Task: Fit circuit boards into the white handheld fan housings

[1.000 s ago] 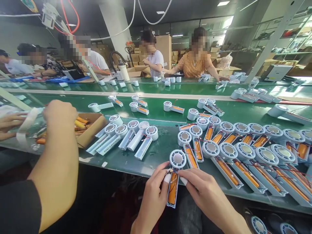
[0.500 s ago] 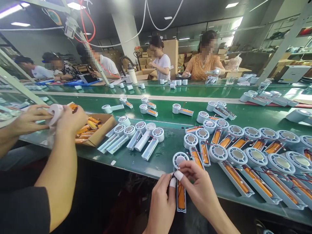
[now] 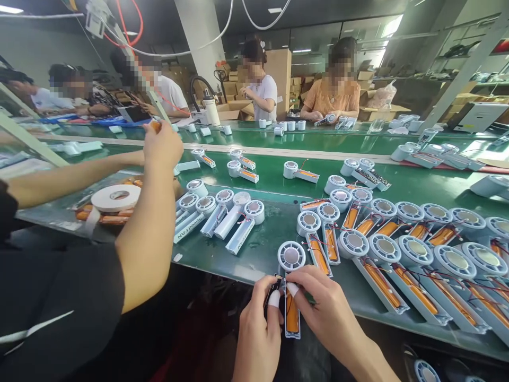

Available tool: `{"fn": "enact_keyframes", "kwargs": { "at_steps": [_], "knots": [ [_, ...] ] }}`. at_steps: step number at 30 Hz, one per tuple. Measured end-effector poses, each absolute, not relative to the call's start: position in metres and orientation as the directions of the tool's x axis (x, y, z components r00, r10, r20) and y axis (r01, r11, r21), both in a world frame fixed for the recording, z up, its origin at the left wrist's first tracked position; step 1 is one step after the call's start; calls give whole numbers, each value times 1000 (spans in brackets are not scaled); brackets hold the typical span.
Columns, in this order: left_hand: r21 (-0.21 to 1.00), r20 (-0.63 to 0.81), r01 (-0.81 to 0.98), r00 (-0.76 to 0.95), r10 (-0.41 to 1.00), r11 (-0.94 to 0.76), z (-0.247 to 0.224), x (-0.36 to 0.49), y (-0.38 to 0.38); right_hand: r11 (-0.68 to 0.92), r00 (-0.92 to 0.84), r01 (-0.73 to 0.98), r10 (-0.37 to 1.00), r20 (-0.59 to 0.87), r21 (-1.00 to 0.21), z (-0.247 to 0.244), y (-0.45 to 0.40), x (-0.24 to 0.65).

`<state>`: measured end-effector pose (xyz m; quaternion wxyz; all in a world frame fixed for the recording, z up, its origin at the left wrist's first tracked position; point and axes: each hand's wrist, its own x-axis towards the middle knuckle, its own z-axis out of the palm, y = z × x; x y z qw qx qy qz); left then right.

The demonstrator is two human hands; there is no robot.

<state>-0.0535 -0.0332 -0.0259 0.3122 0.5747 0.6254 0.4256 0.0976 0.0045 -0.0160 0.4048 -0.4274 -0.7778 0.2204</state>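
Pinching a small dark part (image 3: 273, 287), the left hand (image 3: 258, 321) meets the right hand (image 3: 324, 298), whose hold I cannot tell, over an open-handled fan (image 3: 291, 256) at the table's (image 3: 222, 265) near edge, apparently mid-wiring, and the next move calls for steady fingertip alignment.

"Speed FAN" on fan handles (image 3: 189, 227)

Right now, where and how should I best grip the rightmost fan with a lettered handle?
I would come from the near side and pinch its handle across the long edges: it is slim and points toward you, its head beyond.
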Motion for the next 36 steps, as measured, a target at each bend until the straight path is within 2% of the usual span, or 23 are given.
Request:
{"fn": "enact_keyframes", "kwargs": {
  "at_steps": [4,12,17,20,24,26,31,36],
  "knots": [
    [894,98,448,-179,979,-7,-29,-53,-35,613,-376,556,788,488,-561,-23,4,96],
    [875,209,473,-168,963,-107,-28,-54,-35,640,-380,619,751,540,-455,-21,5,92],
    [784,382,581,-169,909,-221,-35,-55,-38,626,-356,685,734,578,-373,-22,0,85],
    [780,398,577,-162,903,-240,-37,-57,-38,624,-335,666,740,583,-409,-24,1,84],
    [883,266,428,-118,957,-193,-31,-65,-32,579,-314,545,812,492,-607,-22,7,90],
    [911,230,369,-86,969,-183,-28,-69,-28,544,-333,515,839,429,-663,-18,10,95],
    [936,166,321,-42,985,-144,-31,-74,-25,553,-442,537,828,346,-637,-6,14,103],
    [941,138,311,1,990,-131,-34,-79,-23,528,-412,591,847,335,-609,-8,14,96]
  ]
}}
